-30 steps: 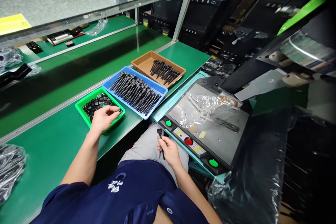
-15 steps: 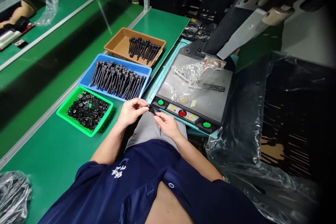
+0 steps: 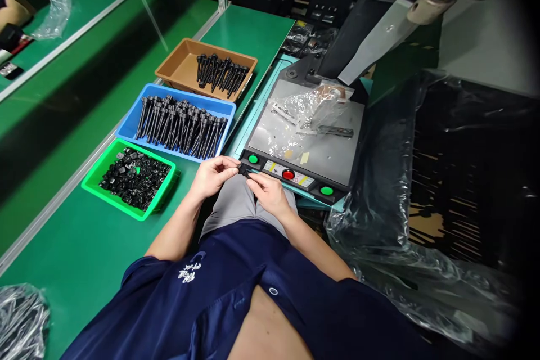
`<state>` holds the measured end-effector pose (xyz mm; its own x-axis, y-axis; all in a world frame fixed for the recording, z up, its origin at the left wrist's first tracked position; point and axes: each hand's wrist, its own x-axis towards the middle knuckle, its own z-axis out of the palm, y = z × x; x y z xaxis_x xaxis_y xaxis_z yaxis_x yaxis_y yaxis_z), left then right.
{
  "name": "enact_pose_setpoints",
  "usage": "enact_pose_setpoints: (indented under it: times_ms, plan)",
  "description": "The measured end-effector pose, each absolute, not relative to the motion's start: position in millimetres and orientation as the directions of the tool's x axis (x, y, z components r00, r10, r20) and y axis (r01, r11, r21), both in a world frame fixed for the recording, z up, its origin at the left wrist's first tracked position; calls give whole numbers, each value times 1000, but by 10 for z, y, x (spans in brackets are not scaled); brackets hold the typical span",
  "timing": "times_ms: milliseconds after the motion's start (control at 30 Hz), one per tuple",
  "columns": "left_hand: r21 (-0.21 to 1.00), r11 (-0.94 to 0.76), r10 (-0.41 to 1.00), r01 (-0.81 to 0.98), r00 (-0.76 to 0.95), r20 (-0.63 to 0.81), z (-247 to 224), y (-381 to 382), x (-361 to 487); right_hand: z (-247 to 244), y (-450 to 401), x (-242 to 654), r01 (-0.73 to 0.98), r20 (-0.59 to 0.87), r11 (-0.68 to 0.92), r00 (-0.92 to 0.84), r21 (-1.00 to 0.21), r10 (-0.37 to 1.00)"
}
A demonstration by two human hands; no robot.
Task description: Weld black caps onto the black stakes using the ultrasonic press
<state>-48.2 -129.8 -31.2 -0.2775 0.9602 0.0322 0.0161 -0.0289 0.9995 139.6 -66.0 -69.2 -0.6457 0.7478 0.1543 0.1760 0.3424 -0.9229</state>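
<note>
Between my hands, above my lap, is a small black part (image 3: 243, 170), largely covered by my fingers; its exact kind cannot be made out. My left hand (image 3: 214, 176) pinches its left end between thumb and fingers. On its right end my right hand (image 3: 268, 192) is closed in a similar pinch. To the left, a blue tray (image 3: 122, 125) holds many black ribbed rods with thick heads. A green tray (image 3: 90, 183), nearer me, contains a heap of small black pieces. Behind the blue one, a brown tray (image 3: 175, 67) has more black rods gathered at its right side.
At the right stands a machine with a grey plate (image 3: 314, 156), plastic bags on it, and a red button (image 3: 288, 174) between green ones. A metal arm (image 3: 375, 39) rises behind it. Clear plastic sheeting (image 3: 367, 197) drapes a dark box at far right.
The view has shifted slightly, so the trays and machine sit a little further left. Both hands keep hold of the black part, which now looks turned a little more level.
</note>
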Motion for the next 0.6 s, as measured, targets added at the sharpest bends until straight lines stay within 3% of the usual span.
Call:
enact_pose_setpoints:
  times_ms: [333, 600]
  plan:
    - [982, 123, 970, -141, -191, -149, -396, -1248, -585, -712, -631, 1455, 136, -11, 135, -741, -981, 672]
    - [979, 193, 969, -62, -143, -200, -345, -1235, -636, -675, -640, 1482, 187, 135, 364, -703, -912, 698]
